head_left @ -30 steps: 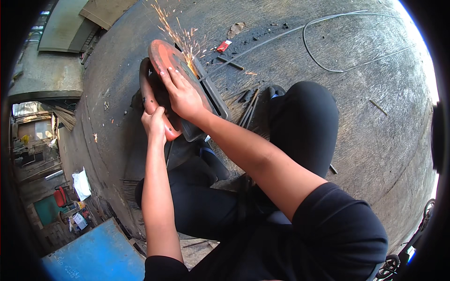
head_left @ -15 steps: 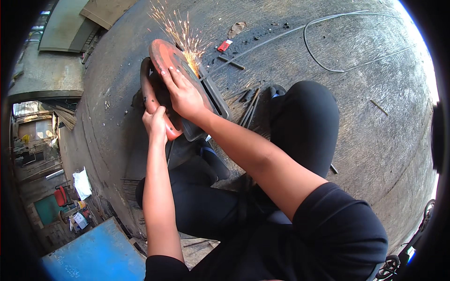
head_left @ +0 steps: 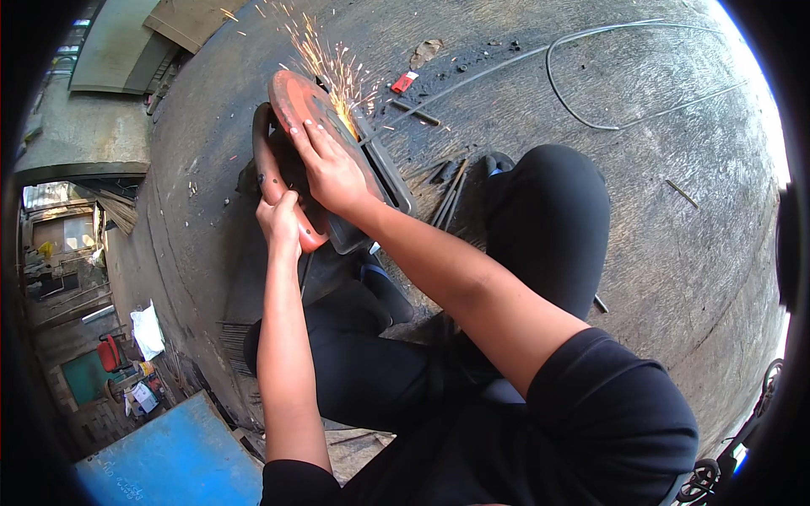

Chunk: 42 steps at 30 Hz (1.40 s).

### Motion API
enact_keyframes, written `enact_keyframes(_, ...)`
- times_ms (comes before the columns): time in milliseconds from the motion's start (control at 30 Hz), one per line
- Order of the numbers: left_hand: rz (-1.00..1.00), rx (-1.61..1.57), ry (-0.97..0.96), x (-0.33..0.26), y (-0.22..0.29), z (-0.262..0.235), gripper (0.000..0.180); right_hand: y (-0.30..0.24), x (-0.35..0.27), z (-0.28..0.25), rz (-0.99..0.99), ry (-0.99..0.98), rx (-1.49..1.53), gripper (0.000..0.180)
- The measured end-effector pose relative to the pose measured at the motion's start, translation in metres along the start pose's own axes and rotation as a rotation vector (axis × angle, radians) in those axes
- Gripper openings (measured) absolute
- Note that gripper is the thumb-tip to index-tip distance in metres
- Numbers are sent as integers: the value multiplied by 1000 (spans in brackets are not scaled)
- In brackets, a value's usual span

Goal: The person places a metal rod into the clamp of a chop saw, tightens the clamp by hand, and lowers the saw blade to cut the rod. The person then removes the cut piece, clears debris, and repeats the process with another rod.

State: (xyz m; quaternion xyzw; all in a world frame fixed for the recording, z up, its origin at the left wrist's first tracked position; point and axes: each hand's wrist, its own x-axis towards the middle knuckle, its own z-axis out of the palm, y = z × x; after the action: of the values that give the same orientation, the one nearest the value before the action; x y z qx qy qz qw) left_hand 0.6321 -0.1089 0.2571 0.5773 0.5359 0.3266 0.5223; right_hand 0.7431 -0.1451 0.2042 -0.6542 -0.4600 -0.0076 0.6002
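A chop saw with an orange-red blade guard and black base stands on the floor ahead of me, left of centre. My left hand is closed round the lower part of its orange-red handle. Stretched out flat, the fingers of my right hand rest on the guard. Bright sparks spray up and away from the guard's far right side. A long thin metal rod runs from the saw toward the upper right. The cutting point itself is hidden behind the guard.
Several short metal rods lie beside my right foot, and another short piece lies beyond the saw. A small red packet is near it. The rod's bent loop spreads over the floor. A blue panel stands at lower left.
The sparks have shifted, with some flying farther up and left. Both hands and the saw look the same as before.
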Motion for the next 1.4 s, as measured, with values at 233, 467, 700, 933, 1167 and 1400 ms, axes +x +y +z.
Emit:
enact_keyframes(233, 15, 44, -21, 3, -3, -4, 35, 0, 0, 2, 2, -2, 4, 58)
enact_keyframes(467, 8, 29, -20, 2, -3, -4, 41, -2, 0, -2, -23, -36, 33, 63)
enact_keyframes(700, 1, 26, -16, 2, -2, -3, 43, -1, -1, -2, -7, -39, 5, 61)
enact_keyframes(933, 3, 47, -17, 1, -3, -4, 41, 0, -1, -1, -7, -31, -26, 61)
enact_keyframes(1167, 6, 42, -18, 3, -5, -4, 40, -2, -1, -3, -7, -31, -18, 61)
enact_keyframes(1400, 13, 60, -23, 2, -4, -3, 35, -1, -1, -2, 0, -46, 5, 62)
